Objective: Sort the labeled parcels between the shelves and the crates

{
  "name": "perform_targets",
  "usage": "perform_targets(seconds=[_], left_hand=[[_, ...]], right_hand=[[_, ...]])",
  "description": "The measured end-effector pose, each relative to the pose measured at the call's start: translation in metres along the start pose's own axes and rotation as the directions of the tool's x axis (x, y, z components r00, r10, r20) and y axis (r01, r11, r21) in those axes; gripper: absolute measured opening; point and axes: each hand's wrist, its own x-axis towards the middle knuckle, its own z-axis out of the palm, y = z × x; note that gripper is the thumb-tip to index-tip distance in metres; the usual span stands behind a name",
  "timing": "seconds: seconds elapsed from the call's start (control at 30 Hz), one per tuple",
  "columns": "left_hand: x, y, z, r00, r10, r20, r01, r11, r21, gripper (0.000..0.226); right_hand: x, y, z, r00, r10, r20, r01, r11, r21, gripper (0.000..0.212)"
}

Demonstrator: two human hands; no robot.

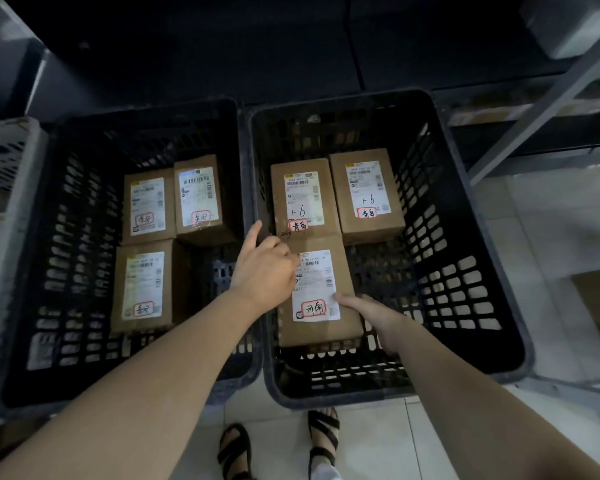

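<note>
Cardboard parcel (321, 282), long axis running away — left hand (265, 268) fingers curled on far-left corner, right hand (371, 317) pinching near-right edge.

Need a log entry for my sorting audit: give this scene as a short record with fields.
left crate: three boxes, labels up
right crate: three boxes, labels up
front box: in right crate, nearest the person
left hand: grips front box's far left corner
right hand: thumb on label, holds near right side
</note>
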Motion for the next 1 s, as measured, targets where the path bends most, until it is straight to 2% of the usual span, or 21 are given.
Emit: perform_targets(seconds=[0.1, 0.23, 0.33, 0.43, 0.57, 0.7, 0.73, 0.8, 0.83, 0.93, 1.0], left_hand=[[-0.003, 0.008, 0.0, 0.998, 0.03, 0.061, -0.033, 0.998, 0.048, 0.029], [-0.005, 0.012, 0.0, 0.997, 0.041, 0.069, -0.041, 0.999, -0.006, 0.035], [-0.009, 0.013, -0.006, 1.0, -0.019, -0.009, 0.017, 0.983, -0.183, 0.047], [-0.011, 0.011, -0.029, 0.982, -0.131, -0.14, 0.07, 0.925, -0.374, 0.057], [-0.021, -0.005, -0.07, 0.941, -0.176, -0.29, 0.02, 0.882, -0.47, 0.059], [-0.05, -0.053, -0.088, 0.9, -0.297, -0.318, 0.076, 0.828, -0.556, 0.055], [-0.06, -0.071, -0.087, 0.891, -0.334, -0.309, 0.089, 0.794, -0.602, 0.056], [-0.08, -0.107, -0.085, 0.889, -0.389, -0.242, 0.076, 0.647, -0.759, 0.06], [-0.09, -0.125, -0.083, 0.891, -0.397, -0.221, 0.04, 0.553, -0.832, 0.063], [-0.125, -0.18, -0.08, 0.856, -0.475, -0.206, -0.093, 0.251, -0.963, 0.074], [-0.151, -0.228, -0.069, 0.796, -0.579, -0.176, -0.15, 0.093, -0.984, 0.073]], right_hand=[[-0.005, 0.003, 0.001, 0.999, 0.019, 0.04, -0.023, 0.995, 0.1, 0.083], [-0.014, 0.0, 0.002, 0.998, -0.014, 0.062, 0.001, 0.977, 0.213, 0.064], [-0.031, -0.005, -0.001, 0.989, -0.127, 0.082, 0.091, 0.934, 0.345, 0.055], [-0.05, -0.017, -0.005, 0.966, -0.253, 0.058, 0.212, 0.897, 0.388, 0.05], [-0.078, -0.051, 0.003, 0.902, -0.431, 0.038, 0.386, 0.842, 0.378, 0.066], [-0.11, -0.093, 0.023, 0.86, -0.509, -0.039, 0.483, 0.786, 0.386, 0.048], [-0.116, -0.105, 0.032, 0.858, -0.511, -0.043, 0.487, 0.786, 0.382, 0.055], [-0.127, -0.127, 0.062, 0.862, -0.504, -0.06, 0.488, 0.79, 0.37, 0.078], [-0.132, -0.138, 0.083, 0.862, -0.505, -0.048, 0.485, 0.794, 0.366, 0.076], [-0.14, -0.168, 0.171, 0.874, -0.483, 0.045, 0.441, 0.829, 0.345, 0.036], [-0.137, -0.182, 0.24, 0.881, -0.462, 0.098, 0.416, 0.858, 0.301, 0.031]])
